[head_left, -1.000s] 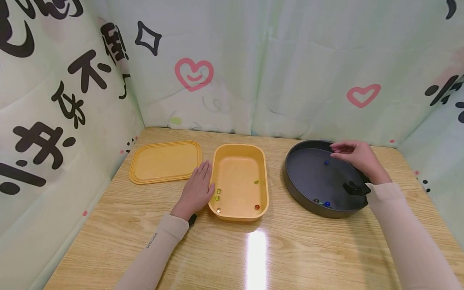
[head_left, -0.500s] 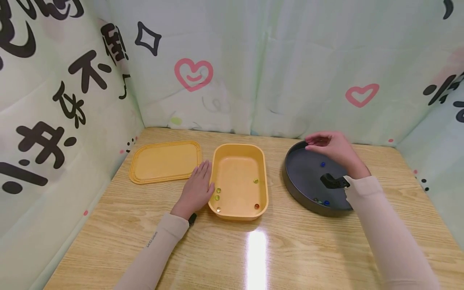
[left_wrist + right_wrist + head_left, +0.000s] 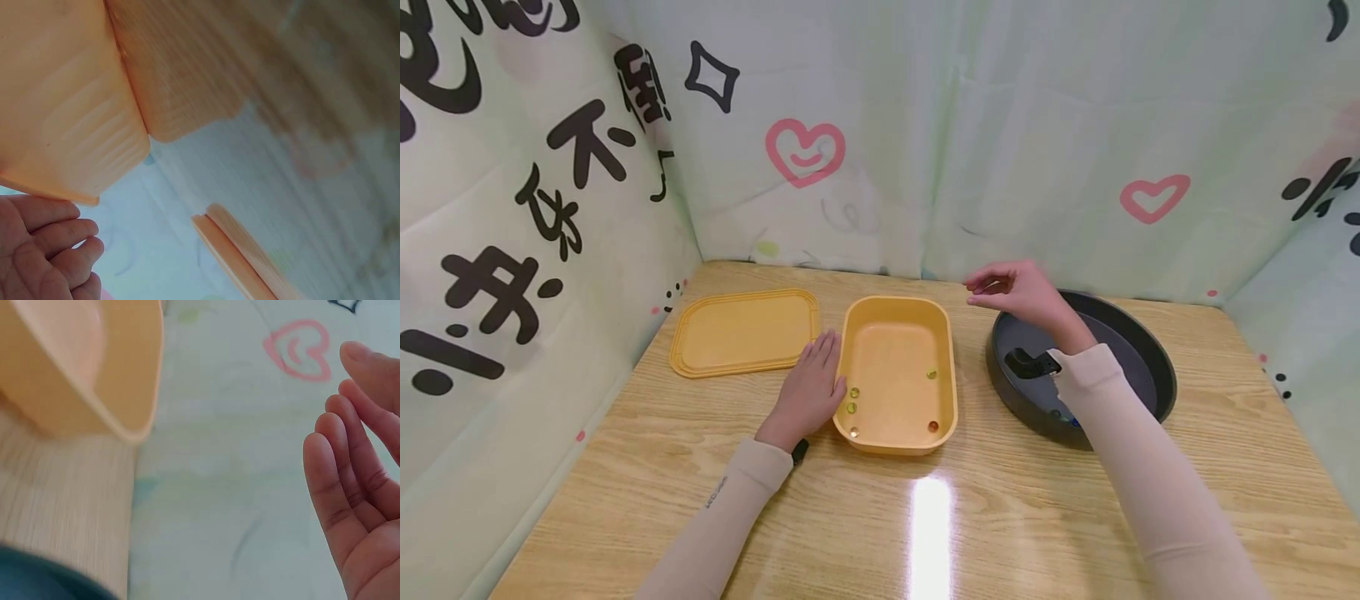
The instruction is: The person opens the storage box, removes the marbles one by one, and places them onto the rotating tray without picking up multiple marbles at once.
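A yellow-orange plastic box (image 3: 895,446) sits mid-table with several glass marbles inside, among them a red marble (image 3: 933,426) and a yellow-green marble (image 3: 932,374). My left hand (image 3: 808,387) rests against its left side, fingers straight; the left wrist view has these fingers (image 3: 65,234) at the box rim. Raised over the gap between box and round dark pan (image 3: 1165,392), my right hand (image 3: 1022,292) has thumb and fingers brought near each other. In the right wrist view the thumb (image 3: 375,372) overlaps the index finger, and I cannot tell whether a marble is between them.
A flat yellow-orange lid (image 3: 745,333) lies left of the box. Marbles at the pan's near edge (image 3: 1055,414) are partly hidden by my right sleeve (image 3: 1142,467). A printed curtain (image 3: 880,192) hangs behind the table.
My right hand has moved left from over the pan to near the box's far right corner, keeping its finger shape. The left hand and box stay put.
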Available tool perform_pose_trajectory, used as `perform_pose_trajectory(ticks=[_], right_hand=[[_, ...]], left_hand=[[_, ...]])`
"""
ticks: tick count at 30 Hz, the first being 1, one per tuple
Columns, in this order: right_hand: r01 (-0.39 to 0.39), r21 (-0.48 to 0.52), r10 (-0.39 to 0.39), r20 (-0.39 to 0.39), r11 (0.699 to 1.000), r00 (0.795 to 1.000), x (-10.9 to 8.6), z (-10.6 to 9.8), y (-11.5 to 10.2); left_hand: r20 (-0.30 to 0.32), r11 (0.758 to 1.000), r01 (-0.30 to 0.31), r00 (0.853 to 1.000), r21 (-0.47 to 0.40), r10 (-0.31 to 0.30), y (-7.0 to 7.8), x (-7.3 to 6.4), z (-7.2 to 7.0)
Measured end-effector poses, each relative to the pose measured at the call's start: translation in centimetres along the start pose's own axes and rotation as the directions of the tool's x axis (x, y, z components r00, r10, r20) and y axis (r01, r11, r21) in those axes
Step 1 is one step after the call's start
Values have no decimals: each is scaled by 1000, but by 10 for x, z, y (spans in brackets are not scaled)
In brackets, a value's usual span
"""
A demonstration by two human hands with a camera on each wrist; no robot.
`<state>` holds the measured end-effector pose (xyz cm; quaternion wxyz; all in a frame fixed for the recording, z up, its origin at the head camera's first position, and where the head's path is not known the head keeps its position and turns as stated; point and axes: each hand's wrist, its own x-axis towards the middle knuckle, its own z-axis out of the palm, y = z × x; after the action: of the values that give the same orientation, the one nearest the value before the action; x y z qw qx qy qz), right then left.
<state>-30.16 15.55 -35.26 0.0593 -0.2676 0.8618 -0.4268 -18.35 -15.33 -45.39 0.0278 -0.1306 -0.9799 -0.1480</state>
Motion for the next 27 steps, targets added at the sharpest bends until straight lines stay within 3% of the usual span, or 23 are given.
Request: perform_pose_trajectory(ticks=[8,16,27], right_hand=[[46,52,-52,119,998,991,20,29,-14],[123,80,-139,247,989,959,36,63,-24],[130,82,-150,338,988,929,46,104,-26]], left_hand=[[18,1000,2,1000,14,-2,-1,2,0],[17,1000,-3,1000,11,3,-1,1,0],[16,999,2,1000,33,-3,-3,2,2]])
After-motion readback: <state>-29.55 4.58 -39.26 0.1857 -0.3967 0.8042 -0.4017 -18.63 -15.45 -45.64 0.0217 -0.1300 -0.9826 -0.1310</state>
